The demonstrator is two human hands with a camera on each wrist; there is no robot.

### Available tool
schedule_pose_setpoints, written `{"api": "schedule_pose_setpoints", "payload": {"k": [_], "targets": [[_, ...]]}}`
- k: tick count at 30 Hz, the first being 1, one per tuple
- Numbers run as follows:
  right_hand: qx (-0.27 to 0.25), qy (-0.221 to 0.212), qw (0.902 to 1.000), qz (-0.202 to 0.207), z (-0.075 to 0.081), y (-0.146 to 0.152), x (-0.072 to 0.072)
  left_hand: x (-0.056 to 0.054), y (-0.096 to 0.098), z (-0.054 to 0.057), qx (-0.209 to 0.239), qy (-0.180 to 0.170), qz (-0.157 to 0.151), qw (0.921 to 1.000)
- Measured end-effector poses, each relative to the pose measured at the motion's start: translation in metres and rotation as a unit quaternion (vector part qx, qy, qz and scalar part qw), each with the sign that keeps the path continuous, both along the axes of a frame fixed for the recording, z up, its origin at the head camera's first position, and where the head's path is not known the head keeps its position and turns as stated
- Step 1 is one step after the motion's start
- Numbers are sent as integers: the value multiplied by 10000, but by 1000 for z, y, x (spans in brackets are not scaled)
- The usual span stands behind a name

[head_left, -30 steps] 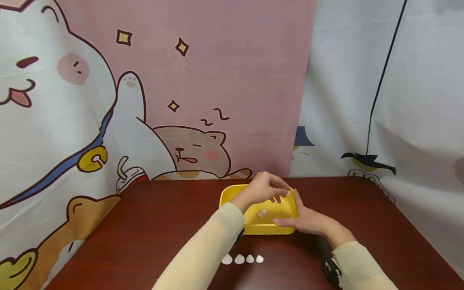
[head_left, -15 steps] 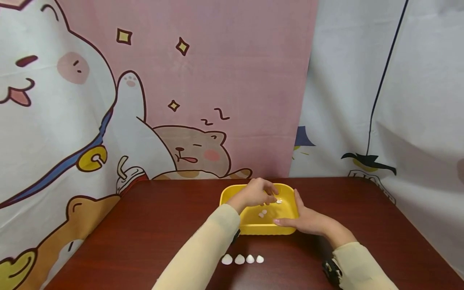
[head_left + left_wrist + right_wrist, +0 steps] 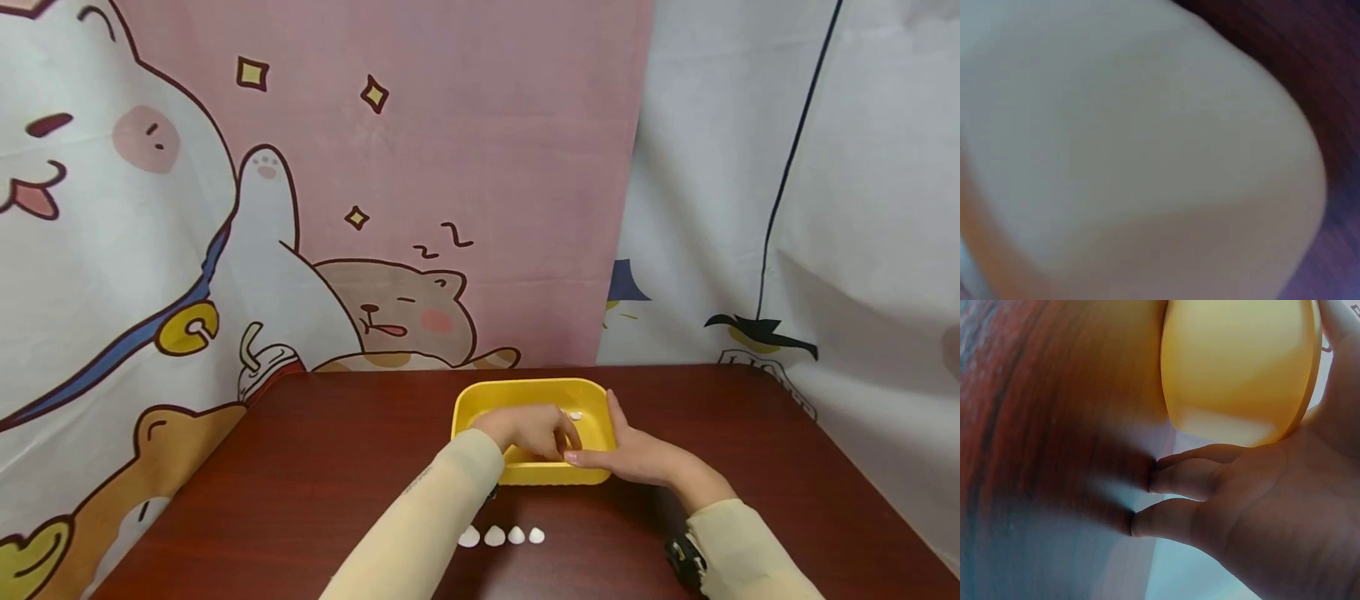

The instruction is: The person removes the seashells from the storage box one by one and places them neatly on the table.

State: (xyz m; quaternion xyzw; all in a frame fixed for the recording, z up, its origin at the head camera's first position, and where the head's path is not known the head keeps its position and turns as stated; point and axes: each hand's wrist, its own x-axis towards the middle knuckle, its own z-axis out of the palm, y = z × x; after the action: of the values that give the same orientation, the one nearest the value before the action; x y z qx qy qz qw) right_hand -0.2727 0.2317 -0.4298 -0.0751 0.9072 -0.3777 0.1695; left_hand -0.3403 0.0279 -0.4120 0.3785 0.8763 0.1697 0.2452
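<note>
A yellow plastic basin [image 3: 555, 477] stands toward the back of the table. Inside it is my left hand [image 3: 531, 427], its bent fingers pointing down near the front wall; the fingertips are hidden, so what they touch does not show. Small white pieces [image 3: 575, 416] lie by the basin's back right side. At the right end my right hand [image 3: 637, 454] holds the basin, thumb over the front rim and index finger along the right side. In the right wrist view, other fingers [image 3: 1172, 519] of that hand reach down to the tabletop.
In front of the basin, several white shell-shaped pieces [image 3: 494, 537] form a row on the dark red wooden table [image 3: 315, 483], larger at left, smaller at right. A cartoon-printed cloth [image 3: 487, 167] hangs behind. Blurred sleeve [image 3: 1147, 125] fills most of the left wrist view.
My left hand has moved from the basin's back right, down and toward its front. White pieces show where it was, while two pieces near the middle are now covered. The right hand stays put.
</note>
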Motion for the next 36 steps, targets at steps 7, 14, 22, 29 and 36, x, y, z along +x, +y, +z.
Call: {"api": "schedule_pose_setpoints", "payload": {"k": [7, 14, 22, 29, 36], "targets": [[-41, -14, 10000, 11, 0, 1, 1, 5, 9, 1, -334, 67, -280, 9990], [8, -33, 10000, 11, 0, 1, 0, 1, 8, -2, -51, -466, -248, 9986], [30, 11, 10000, 24, 0, 1, 0, 0, 8, -4, 175, -802, -237, 9963], [-28, 17, 10000, 63, 0, 1, 0, -1, 5, -3, 347, -1118, -263, 9928], [-28, -5, 10000, 68, 1, 1, 1, 0, 4, 0, 235, -1150, -295, 9926]]}}
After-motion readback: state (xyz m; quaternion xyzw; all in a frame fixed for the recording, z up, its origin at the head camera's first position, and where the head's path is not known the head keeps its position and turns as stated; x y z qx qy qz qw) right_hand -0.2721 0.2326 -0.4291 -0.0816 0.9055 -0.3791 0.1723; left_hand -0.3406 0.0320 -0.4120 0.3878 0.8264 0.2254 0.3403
